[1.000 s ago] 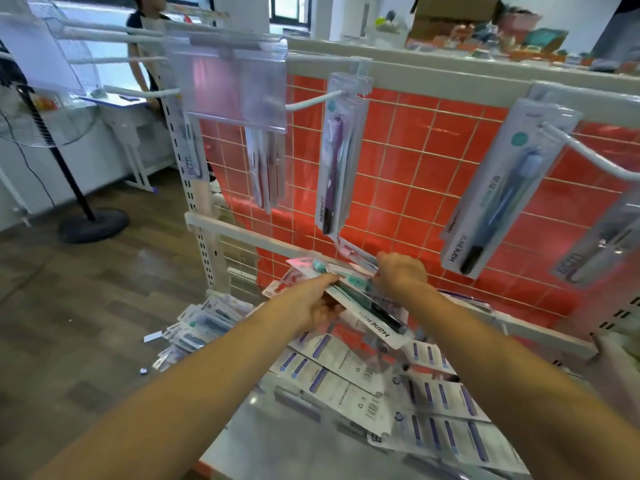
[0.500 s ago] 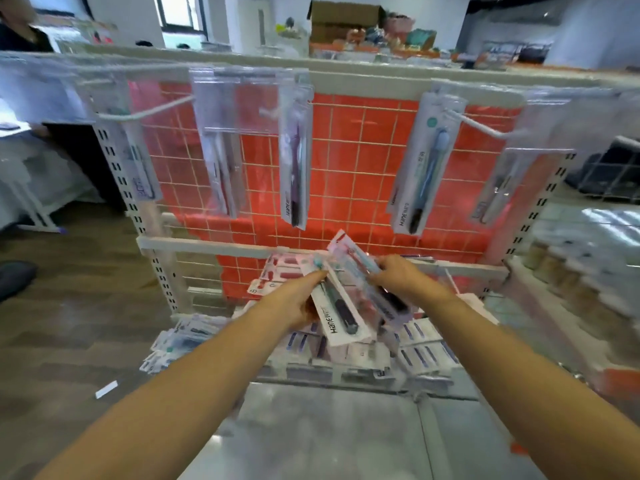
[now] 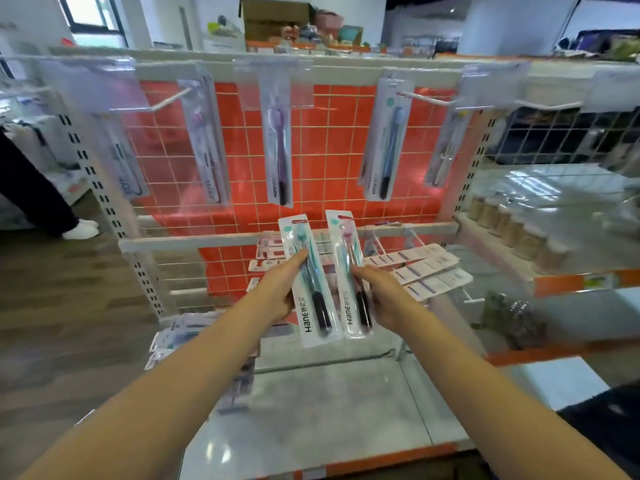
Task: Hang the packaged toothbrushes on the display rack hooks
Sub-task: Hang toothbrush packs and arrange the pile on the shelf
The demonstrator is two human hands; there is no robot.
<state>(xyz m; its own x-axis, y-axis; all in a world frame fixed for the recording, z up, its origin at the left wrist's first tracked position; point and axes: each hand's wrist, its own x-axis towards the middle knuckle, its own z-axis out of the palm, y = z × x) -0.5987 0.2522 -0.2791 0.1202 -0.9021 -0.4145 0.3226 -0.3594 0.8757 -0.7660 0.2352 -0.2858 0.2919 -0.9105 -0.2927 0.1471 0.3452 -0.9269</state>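
We hold a teal toothbrush pack [image 3: 310, 282] in our left hand [image 3: 273, 294] and a pink toothbrush pack [image 3: 349, 271] in our right hand [image 3: 379, 292]; next, we thread each hang-hole onto a hook [image 3: 420, 98].

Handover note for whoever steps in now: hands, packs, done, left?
Left hand holds the teal pack upright, below the hooks.
Right hand holds the pink pack upright beside it; the two packs are close together, contact unclear.
Done: packs already hang along the top row, including a purple pack and a blue pack.
Loose packs lie on the lower shelf behind the hands, and more lie at lower left.
Left: hang both held packs on hooks, then the loose ones.
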